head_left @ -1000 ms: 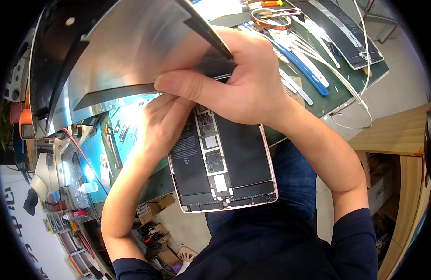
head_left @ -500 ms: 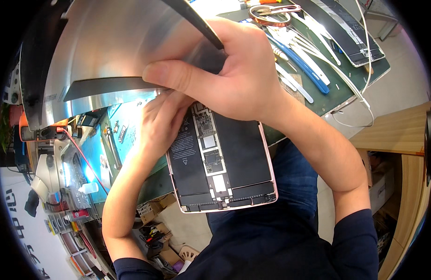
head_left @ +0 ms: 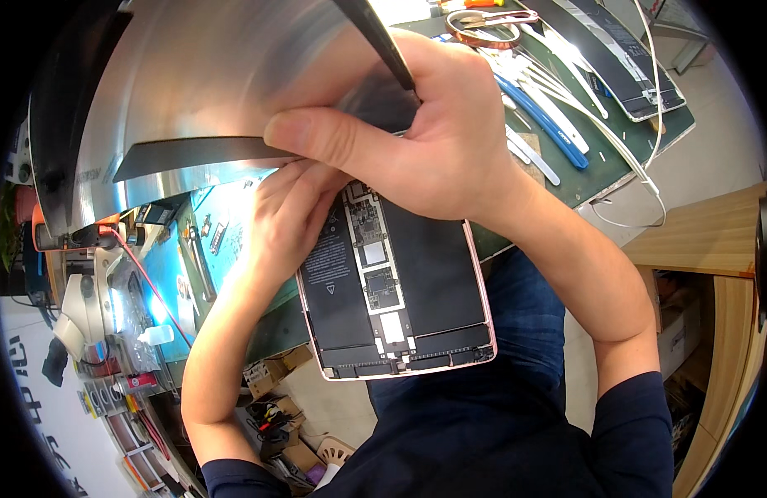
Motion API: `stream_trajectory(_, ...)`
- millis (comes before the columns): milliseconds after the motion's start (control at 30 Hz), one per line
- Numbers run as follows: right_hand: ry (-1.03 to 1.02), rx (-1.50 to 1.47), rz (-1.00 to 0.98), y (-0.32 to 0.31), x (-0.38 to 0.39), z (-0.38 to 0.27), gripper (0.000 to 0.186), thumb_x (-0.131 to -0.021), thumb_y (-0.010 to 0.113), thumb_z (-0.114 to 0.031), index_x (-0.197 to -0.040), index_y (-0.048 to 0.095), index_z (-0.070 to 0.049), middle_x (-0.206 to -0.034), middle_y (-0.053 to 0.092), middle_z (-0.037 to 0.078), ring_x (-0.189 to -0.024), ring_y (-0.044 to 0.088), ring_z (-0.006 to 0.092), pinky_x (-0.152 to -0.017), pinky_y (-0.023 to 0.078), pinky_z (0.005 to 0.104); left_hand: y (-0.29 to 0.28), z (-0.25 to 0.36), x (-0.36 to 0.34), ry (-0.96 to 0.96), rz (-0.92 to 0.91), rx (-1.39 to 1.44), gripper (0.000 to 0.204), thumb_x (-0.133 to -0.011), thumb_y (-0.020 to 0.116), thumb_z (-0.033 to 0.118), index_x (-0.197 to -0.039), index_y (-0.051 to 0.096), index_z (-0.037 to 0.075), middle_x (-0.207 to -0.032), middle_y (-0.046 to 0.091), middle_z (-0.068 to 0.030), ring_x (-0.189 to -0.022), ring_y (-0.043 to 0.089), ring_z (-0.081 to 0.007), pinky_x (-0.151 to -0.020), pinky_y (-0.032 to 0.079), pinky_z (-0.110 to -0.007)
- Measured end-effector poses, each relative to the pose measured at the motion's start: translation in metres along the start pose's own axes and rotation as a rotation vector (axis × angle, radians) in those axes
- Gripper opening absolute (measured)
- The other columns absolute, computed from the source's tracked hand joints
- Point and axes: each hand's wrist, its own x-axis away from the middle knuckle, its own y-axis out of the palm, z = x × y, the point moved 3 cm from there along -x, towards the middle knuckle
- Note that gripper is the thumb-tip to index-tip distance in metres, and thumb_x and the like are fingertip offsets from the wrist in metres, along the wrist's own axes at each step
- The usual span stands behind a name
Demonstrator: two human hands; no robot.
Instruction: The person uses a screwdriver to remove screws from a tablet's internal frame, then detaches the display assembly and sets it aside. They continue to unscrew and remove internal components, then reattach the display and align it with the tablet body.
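Observation:
My right hand [head_left: 450, 133] grips a tablet's screen panel [head_left: 209, 75] by its edge, the thumb lying across the panel's silvery back. The panel is raised and tilted over the far end of an opened tablet [head_left: 433, 274]. Inside the pink-rimmed tablet show black batteries and a narrow circuit board [head_left: 373, 253] down the middle. My left hand [head_left: 292, 203] is at the tablet's far left part, just under the panel, with its fingers bent and pressed together. Its fingertips are hidden behind my right hand, so what they hold cannot be made out.
Blue tweezers [head_left: 549, 124], white tools and a roll of brown tape [head_left: 483, 31] lie on the green mat at the far right. Beyond them is another opened tablet [head_left: 628, 62] with a white cable [head_left: 628, 153] beside it. A lit blue mat [head_left: 163, 266] with small parts lies left.
My right hand and the screen panel have shifted slightly to the right. The left hand has hardly moved, and the tablet stays almost in place.

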Motion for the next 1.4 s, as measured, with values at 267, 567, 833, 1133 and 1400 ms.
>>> stream_trajectory(267, 0.032, -0.007, -0.01, 0.0009, 0.0001, -0.0017, 0.027, -0.083, 0.085, -0.031, -0.093, 0.079, -0.006, -0.073, 0.073, 0.011, -0.063, 0.073, 0.0262, -0.061, 0.056, 0.0333, -0.0014, -0.0001, 0.0017, -0.045, -0.027, 0.013, 0.039, -0.081, 0.074, -0.011, -0.118, 0.069, -0.002, -0.1, 0.073, -0.0169, -0.088, 0.072, -0.0368, -0.076, 0.058, -0.044)
stream_trajectory(567, 0.047, -0.018, 0.044, 0.0029, -0.0013, -0.0042, 0.024, -0.084, 0.084, -0.03, -0.091, 0.078, -0.008, -0.071, 0.072, 0.011, -0.063, 0.072, 0.027, -0.061, 0.055, 0.0346, -0.0023, 0.0015, 0.0045, -0.09, -0.023, -0.012, 0.037, -0.085, 0.071, -0.01, -0.121, 0.069, -0.001, -0.104, 0.075, -0.0164, -0.092, 0.072, -0.036, -0.081, 0.058, -0.044)
stream_trajectory(833, 0.035, -0.023, 0.056, 0.0041, -0.0018, -0.0021, 0.024, -0.084, 0.084, -0.03, -0.09, 0.078, -0.008, -0.072, 0.072, 0.01, -0.063, 0.072, 0.027, -0.061, 0.056, 0.0346, -0.0035, 0.0019, 0.0026, -0.082, -0.041, -0.002, 0.029, -0.08, 0.078, -0.006, -0.107, 0.071, -0.001, -0.101, 0.072, -0.0182, -0.091, 0.069, -0.0389, -0.078, 0.055, -0.044)
stream_trajectory(1133, 0.033, -0.01, 0.035, 0.0031, -0.0023, -0.0025, 0.024, -0.084, 0.084, -0.031, -0.09, 0.078, -0.009, -0.072, 0.073, 0.01, -0.063, 0.072, 0.0265, -0.061, 0.055, 0.0341, -0.0021, 0.003, 0.0014, -0.038, -0.033, 0.0, 0.036, -0.083, 0.075, -0.009, -0.118, 0.07, -0.002, -0.103, 0.075, -0.0159, -0.091, 0.072, -0.0342, -0.08, 0.057, -0.042)
stream_trajectory(1400, 0.035, 0.003, 0.033, 0.0037, -0.0022, -0.0028, 0.023, -0.082, 0.084, -0.03, -0.09, 0.078, -0.009, -0.072, 0.073, 0.01, -0.063, 0.072, 0.0269, -0.061, 0.055, 0.0345, -0.0021, 0.0017, 0.0024, -0.057, -0.04, -0.004, 0.037, -0.084, 0.074, -0.009, -0.12, 0.069, -0.002, -0.106, 0.076, -0.015, -0.096, 0.072, -0.0342, -0.084, 0.057, -0.043)
